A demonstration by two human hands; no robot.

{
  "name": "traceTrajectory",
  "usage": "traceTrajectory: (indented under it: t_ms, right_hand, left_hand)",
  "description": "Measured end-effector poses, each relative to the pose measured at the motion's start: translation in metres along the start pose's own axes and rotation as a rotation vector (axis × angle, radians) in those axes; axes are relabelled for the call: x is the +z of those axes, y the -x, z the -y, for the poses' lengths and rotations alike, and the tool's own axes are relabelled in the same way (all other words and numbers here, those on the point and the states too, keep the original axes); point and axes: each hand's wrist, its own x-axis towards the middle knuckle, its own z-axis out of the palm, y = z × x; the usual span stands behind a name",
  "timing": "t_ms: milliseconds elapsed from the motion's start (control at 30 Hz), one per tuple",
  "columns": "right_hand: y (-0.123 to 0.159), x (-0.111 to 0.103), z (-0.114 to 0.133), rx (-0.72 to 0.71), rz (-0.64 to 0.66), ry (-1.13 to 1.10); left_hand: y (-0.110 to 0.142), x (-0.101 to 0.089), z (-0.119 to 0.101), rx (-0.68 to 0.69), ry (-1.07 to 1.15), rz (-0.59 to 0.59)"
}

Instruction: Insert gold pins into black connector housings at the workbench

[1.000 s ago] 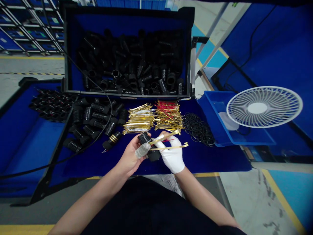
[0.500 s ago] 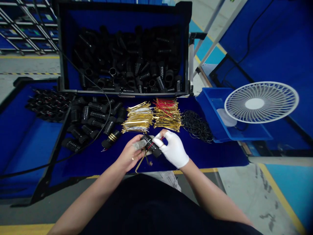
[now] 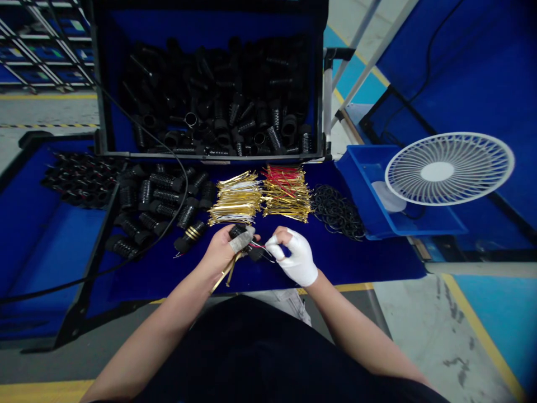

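Observation:
My left hand [image 3: 220, 249], its thumb wrapped in a grubby light covering, is closed around a black ribbed cylinder [image 3: 254, 253]. Long gold strips [image 3: 229, 272] hang below that hand. Thin red and white wires [image 3: 260, 246] run from the cylinder toward my right hand [image 3: 298, 260], which wears a white glove and pinches them between thumb and forefinger. Just beyond my hands lie a bundle of gold strips with white wires [image 3: 235, 198] and a bundle with red wires [image 3: 286, 193]. Left of them rests a ribbed cylinder with gold bands [image 3: 191, 238].
A large crate [image 3: 210, 158] of black ribbed parts stands at the back. More ribbed cylinders [image 3: 165, 196] lie to the left, beside a blue bin [image 3: 54, 229]. Black rings [image 3: 338, 210], a blue tray [image 3: 364, 229] and a white fan [image 3: 448, 168] are on the right. A black cable [image 3: 184, 173] crosses the left side.
The cylinder has shifted slightly left and turned in my left hand, whose thumb now presses across it. My right hand has moved a little away, with the wires stretched between.

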Motion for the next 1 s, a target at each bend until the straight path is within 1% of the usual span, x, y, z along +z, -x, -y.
traceTrajectory:
  t_ms: [67, 100, 133, 167, 200, 267, 333, 400, 500, 533, 600, 667, 733, 800, 867, 900, 933, 1000]
  right_hand:
    - [-0.004, -0.002, 0.008, 0.145, -0.253, -0.238]
    - [-0.008, -0.002, 0.015, 0.185, -0.363, -0.405]
    - [-0.012, -0.002, 0.024, 0.195, -0.453, -0.58]
    - [-0.016, -0.001, 0.032, 0.183, -0.51, -0.74]
    - [-0.019, 0.001, 0.039, 0.162, -0.534, -0.862]
    - [-0.024, 0.01, 0.046, 0.138, -0.513, -0.981]
    - [-0.025, 0.023, 0.042, 0.141, -0.49, -1.021]
    - [-0.026, 0.036, 0.031, 0.118, -0.458, -1.032]
    - [-0.029, 0.047, 0.019, 0.068, -0.34, -0.951]
    - [-0.03, 0.048, 0.018, 0.072, -0.296, -0.906]
    - [-0.034, 0.045, 0.021, 0.126, -0.246, -0.816]
    - [-0.035, 0.038, 0.029, 0.193, -0.232, -0.67]
    - [-0.032, 0.029, 0.037, 0.196, -0.191, -0.41]
    - [-0.025, 0.019, 0.04, 0.136, -0.059, -0.075]
    - [-0.017, 0.01, 0.037, 0.102, 0.084, 0.177]
    - [-0.013, 0.006, 0.033, 0.114, 0.129, 0.242]
    - [-0.01, 0.003, 0.028, 0.142, 0.138, 0.262]
    - [-0.004, 0.001, 0.02, 0.23, 0.084, 0.181]
  left_hand:
    - [-0.003, -0.004, 0.004, 0.084, -0.056, -0.05]
    - [-0.004, -0.004, 0.006, 0.124, -0.082, -0.065]
    - [-0.005, -0.004, 0.008, 0.15, -0.101, -0.077]
    - [-0.005, -0.003, 0.011, 0.162, -0.113, -0.087]
    - [-0.005, -0.001, 0.013, 0.163, -0.118, -0.096]
    - [-0.006, 0.002, 0.017, 0.149, -0.122, -0.101]
    - [-0.009, 0.003, 0.018, 0.142, -0.151, -0.085]
    - [-0.014, 0.001, 0.018, 0.161, -0.25, -0.08]
    - [-0.02, -0.006, 0.017, 0.209, -0.447, -0.115]
    - [-0.022, -0.008, 0.016, 0.213, -0.481, -0.126]
    - [-0.022, -0.01, 0.016, 0.2, -0.473, -0.13]
    - [-0.019, -0.009, 0.017, 0.166, -0.403, -0.115]
    - [-0.013, -0.006, 0.018, 0.124, -0.294, -0.097]
    - [-0.008, 0.0, 0.016, 0.093, -0.153, -0.091]
    - [-0.004, 0.005, 0.008, 0.106, -0.029, -0.079]
    - [-0.002, 0.007, 0.002, 0.121, 0.013, -0.076]
    - [0.0, 0.01, -0.005, 0.131, 0.037, -0.076]
    - [0.004, 0.013, -0.019, 0.127, 0.044, -0.057]
